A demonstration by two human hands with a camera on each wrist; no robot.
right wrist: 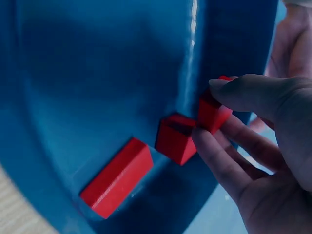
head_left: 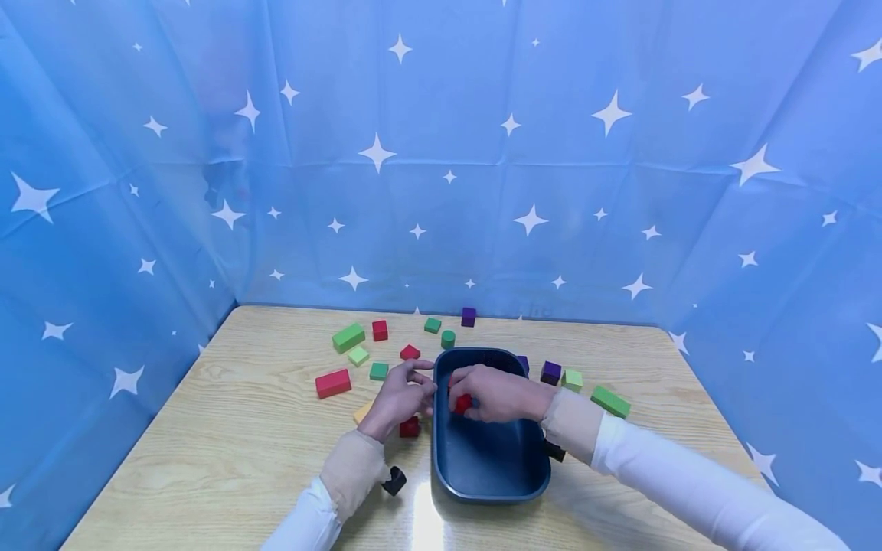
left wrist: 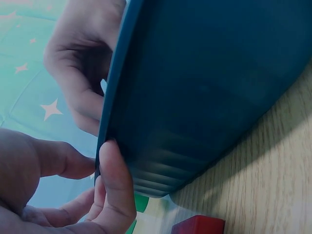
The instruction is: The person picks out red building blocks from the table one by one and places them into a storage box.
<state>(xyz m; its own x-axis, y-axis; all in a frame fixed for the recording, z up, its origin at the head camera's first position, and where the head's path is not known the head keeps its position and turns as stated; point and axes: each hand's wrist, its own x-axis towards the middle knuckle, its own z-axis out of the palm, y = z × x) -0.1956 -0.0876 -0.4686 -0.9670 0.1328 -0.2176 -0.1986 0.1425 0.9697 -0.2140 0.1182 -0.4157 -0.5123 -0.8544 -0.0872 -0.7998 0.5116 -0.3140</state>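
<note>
A dark blue plastic bin (head_left: 489, 459) stands on the table between the two hands. My left hand (head_left: 400, 394) is at its left side; in the left wrist view the thumb and a finger pinch the bin's rim (left wrist: 117, 63). My right hand (head_left: 492, 394) reaches into the bin from the right. Between its thumb and fingers it pinches a small red block (right wrist: 213, 114), partly covered by the thumb. Lower in the bin lie a red cube-like block (right wrist: 175, 139), close beside the fingertips, and a longer red block (right wrist: 117, 178).
Left of the bin lie a red rectangular block (head_left: 334, 383), a dark red block (head_left: 409, 428), a long green block (head_left: 348, 337) and smaller blocks. A green cylinder (head_left: 448, 339) and a purple cube (head_left: 468, 317) sit behind it. Another purple cube (head_left: 550, 373) and a green bar (head_left: 610, 401) lie right.
</note>
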